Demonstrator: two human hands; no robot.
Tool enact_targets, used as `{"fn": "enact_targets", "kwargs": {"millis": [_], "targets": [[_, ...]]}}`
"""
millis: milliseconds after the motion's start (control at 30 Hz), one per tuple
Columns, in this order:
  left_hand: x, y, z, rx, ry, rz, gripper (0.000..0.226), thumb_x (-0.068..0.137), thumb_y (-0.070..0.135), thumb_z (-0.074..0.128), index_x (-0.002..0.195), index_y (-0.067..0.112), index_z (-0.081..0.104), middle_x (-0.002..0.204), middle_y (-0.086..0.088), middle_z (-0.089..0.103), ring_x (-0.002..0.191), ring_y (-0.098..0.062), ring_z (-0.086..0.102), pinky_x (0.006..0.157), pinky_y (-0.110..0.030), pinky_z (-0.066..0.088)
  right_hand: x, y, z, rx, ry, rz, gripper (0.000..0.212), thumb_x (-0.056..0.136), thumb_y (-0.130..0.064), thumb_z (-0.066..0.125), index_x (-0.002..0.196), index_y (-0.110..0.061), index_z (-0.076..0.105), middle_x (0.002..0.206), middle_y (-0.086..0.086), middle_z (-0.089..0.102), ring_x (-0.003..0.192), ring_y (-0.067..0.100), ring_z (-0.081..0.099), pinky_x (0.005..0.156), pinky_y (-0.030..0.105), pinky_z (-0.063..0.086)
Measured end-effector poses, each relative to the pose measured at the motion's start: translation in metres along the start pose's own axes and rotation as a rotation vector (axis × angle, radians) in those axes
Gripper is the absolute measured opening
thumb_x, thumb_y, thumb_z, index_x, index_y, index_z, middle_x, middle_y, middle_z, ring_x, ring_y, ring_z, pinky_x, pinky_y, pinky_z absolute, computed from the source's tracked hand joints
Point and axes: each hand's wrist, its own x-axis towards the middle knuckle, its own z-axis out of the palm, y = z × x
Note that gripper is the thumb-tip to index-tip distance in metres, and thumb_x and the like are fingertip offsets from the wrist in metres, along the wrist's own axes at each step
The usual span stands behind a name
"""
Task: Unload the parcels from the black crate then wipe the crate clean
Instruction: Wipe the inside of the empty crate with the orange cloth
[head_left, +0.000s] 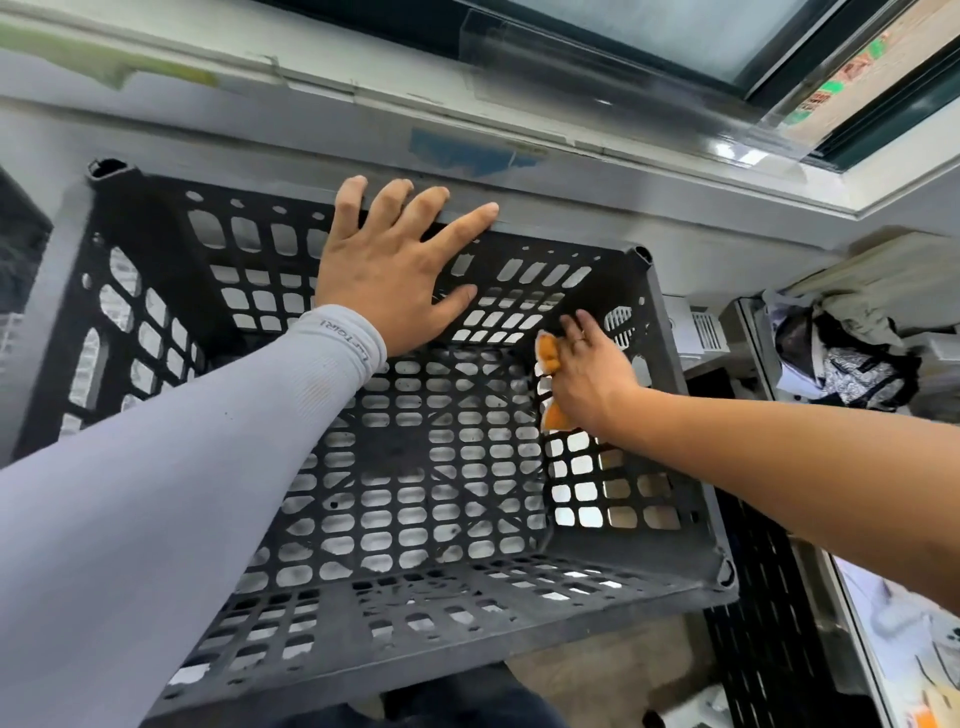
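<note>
The black crate (156, 249) with perforated walls and floor fills the middle of the head view, and nothing lies inside it. My left hand (387, 270), in a grey sleeve, rests on the far rim with its fingers hooked over the edge and its thumb inside. Inside the crate at the far right corner, my right hand (587, 374) holds an orange and white cloth (549, 358) against the right wall. No parcels show inside the crate.
A grey ledge (571, 187) under a window runs just beyond the crate. To the right stand shelves with bags and clothes (841, 353). Another black perforated panel (763, 623) stands at the lower right. My legs show below the crate.
</note>
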Motion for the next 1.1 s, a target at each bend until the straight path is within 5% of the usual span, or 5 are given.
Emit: {"fn": "enact_targets", "kwargs": {"millis": [367, 700, 900, 1100], "targets": [[0.0, 0.001, -0.004, -0.006, -0.028, -0.008, 0.075, 0.095, 0.073, 0.037, 0.16, 0.051, 0.009, 0.16, 0.0, 0.037, 0.149, -0.028, 0.027, 0.121, -0.055, 0.009, -0.014, -0.045, 0.031, 0.172, -0.058, -0.054, 0.063, 0.106, -0.049, 0.035, 0.16, -0.017, 0.032, 0.169, 0.02, 0.014, 0.157, 0.039, 0.005, 0.126, 0.059, 0.001], [-0.003, 0.004, -0.01, -0.04, -0.065, 0.003, 0.075, 0.094, 0.075, 0.032, 0.159, 0.053, 0.001, 0.163, 0.002, 0.032, 0.152, -0.027, 0.023, 0.123, -0.056, 0.006, -0.054, -0.077, 0.033, 0.254, -0.106, -0.171, 0.051, 0.111, -0.022, 0.028, 0.158, -0.002, 0.031, 0.165, 0.026, 0.022, 0.156, 0.041, 0.012, 0.127, 0.051, 0.01], [-0.004, 0.007, -0.009, -0.057, -0.067, 0.017, 0.076, 0.094, 0.075, 0.031, 0.159, 0.054, -0.004, 0.164, 0.003, 0.029, 0.154, -0.028, 0.02, 0.124, -0.057, 0.001, -0.071, -0.06, 0.033, 0.282, -0.101, -0.275, 0.047, 0.109, -0.017, 0.036, 0.154, -0.004, 0.036, 0.15, 0.02, 0.049, 0.147, 0.036, 0.033, 0.123, 0.049, 0.022], [-0.003, 0.003, -0.005, -0.051, -0.05, 0.032, 0.077, 0.095, 0.073, 0.033, 0.159, 0.054, -0.005, 0.166, 0.002, 0.029, 0.155, -0.029, 0.017, 0.124, -0.058, -0.004, -0.087, -0.06, 0.039, 0.281, -0.05, -0.282, 0.05, 0.109, -0.023, 0.039, 0.155, -0.005, 0.037, 0.158, 0.022, 0.039, 0.151, 0.037, 0.027, 0.125, 0.052, 0.014]]}}
